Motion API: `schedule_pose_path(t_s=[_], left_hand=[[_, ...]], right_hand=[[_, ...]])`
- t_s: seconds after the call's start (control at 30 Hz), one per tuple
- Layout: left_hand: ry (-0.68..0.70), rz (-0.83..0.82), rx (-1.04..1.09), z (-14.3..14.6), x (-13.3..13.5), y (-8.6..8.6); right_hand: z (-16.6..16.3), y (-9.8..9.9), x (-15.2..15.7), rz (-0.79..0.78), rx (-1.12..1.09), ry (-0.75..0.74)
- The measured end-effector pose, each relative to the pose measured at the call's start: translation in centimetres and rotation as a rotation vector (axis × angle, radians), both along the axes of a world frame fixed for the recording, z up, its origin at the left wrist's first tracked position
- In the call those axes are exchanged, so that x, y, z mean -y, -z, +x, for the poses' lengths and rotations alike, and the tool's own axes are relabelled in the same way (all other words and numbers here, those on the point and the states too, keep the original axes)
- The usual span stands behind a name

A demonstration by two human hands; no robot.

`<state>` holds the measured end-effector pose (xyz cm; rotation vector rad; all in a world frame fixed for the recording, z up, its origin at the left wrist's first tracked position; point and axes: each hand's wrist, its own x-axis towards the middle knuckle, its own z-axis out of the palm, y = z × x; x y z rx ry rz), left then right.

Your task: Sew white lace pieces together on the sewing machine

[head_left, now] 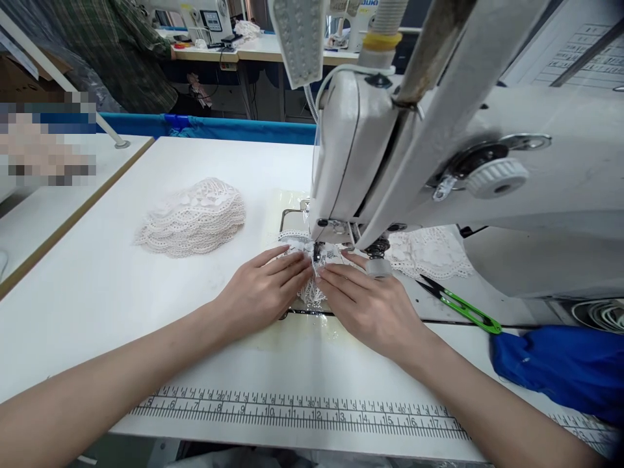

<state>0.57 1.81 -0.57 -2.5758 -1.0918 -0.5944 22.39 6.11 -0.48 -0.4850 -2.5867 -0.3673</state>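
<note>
A piece of white lace (pixel 312 294) lies on the machine bed beneath the presser foot (pixel 318 252) of a white sewing machine (pixel 336 149). My left hand (pixel 263 289) rests on the lace from the left, its fingers stretched out and pointing at the foot. From the right, my right hand (pixel 373 309) presses on the lace with its fingers extended, partly behind the machine's lower parts. Both sets of fingertips almost meet just in front of the needle area. My hands cover much of the lace, and the needle itself cannot be made out.
Left of the machine sits a stack of lace pieces (pixel 195 218). More lace (pixel 429 253) lies under the machine arm, near green thread snips (pixel 463 305) and blue cloth (pixel 560 367). A printed ruler (pixel 302 409) runs along the table's front edge. A person in plaid (pixel 112 52) is beyond.
</note>
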Motion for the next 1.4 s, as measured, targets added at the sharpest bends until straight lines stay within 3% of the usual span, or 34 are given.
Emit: schedule_pose_path(t_s=[0.43,0.73,1.4], left_hand=[[-0.056,0.019,-0.050,0.3,-0.5,-0.2],[-0.035,0.036,-0.034,0.6,1.1,-0.7],[-0.121,0.000,-0.027,0.3,0.4,-0.3]], right_hand=[[0.0,-0.2,-0.2,0.032,0.014,0.053],[-0.1,-0.6,0.3,-0.009,-0.023,0.075],[-0.4,-0.5,0.0,0.016,0.004,0.164]])
